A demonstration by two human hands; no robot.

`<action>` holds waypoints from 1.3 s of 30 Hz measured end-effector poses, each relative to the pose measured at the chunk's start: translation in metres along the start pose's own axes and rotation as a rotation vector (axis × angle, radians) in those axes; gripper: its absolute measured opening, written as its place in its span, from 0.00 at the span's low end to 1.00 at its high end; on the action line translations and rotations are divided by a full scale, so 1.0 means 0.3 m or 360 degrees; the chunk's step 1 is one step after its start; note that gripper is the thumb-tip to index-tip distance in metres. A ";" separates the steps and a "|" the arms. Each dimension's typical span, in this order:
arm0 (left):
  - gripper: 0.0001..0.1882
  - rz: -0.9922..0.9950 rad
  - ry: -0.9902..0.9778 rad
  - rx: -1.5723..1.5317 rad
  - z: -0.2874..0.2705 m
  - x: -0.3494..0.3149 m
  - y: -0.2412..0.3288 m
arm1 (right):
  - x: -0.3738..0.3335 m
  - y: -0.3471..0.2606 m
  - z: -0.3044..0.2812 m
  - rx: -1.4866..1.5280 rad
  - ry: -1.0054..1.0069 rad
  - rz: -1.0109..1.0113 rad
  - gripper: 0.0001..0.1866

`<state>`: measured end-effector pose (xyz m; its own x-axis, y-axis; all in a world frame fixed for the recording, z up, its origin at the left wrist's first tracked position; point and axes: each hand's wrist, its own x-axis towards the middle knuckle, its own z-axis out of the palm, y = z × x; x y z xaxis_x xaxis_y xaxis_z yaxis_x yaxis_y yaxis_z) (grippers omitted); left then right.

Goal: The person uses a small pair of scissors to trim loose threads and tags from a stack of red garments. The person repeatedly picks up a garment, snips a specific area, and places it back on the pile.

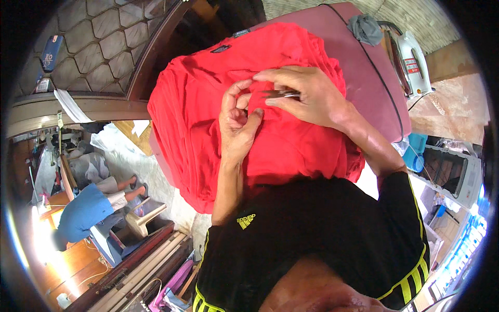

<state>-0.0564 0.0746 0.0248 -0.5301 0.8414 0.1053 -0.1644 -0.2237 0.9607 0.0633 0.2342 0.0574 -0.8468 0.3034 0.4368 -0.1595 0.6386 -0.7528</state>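
A red fabric garment (pixel 291 145) lies bunched in front of me, with a small dark label (pixel 221 49) near its far left. Over its middle, my right hand (pixel 312 93) grips small metal thread snips (pixel 285 94), their blades pointing left toward my other hand. My left hand (pixel 238 122) is closed, its fingers curled and its thumb raised beside the blade tips. What those fingers hold, if anything, is too small to make out. The index fingertips of both hands come close together above the snips.
The garment rests on a padded maroon surface (pixel 374 78) crossed by a black cord. An iron (pixel 413 65) and a grey cloth (pixel 365 29) are at the far right. A person in a blue shirt (pixel 86 210) bends near a wooden stool (pixel 143 221) at left. A metal lattice (pixel 99 47) stands far left.
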 end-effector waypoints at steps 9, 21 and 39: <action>0.34 0.0017 -0.0002 -0.0294 -0.043 -0.007 -0.042 | -0.040 -0.023 -0.071 0.0268 0.0128 0.0562 0.10; 0.29 0.0281 0.0008 -0.0210 -0.004 -0.011 -0.031 | -0.129 -0.040 0.035 0.0794 0.0290 0.0672 0.18; 0.19 0.0594 0.0231 0.0860 0.022 0.015 -0.011 | -0.149 -0.022 -0.008 0.1161 0.0527 0.0788 0.13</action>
<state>-0.0527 0.0824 0.0237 -0.5834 0.6721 0.4559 0.4710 -0.1772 0.8641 0.1035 0.2182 0.0439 -0.7338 0.6791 0.0180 -0.1935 -0.1835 -0.9638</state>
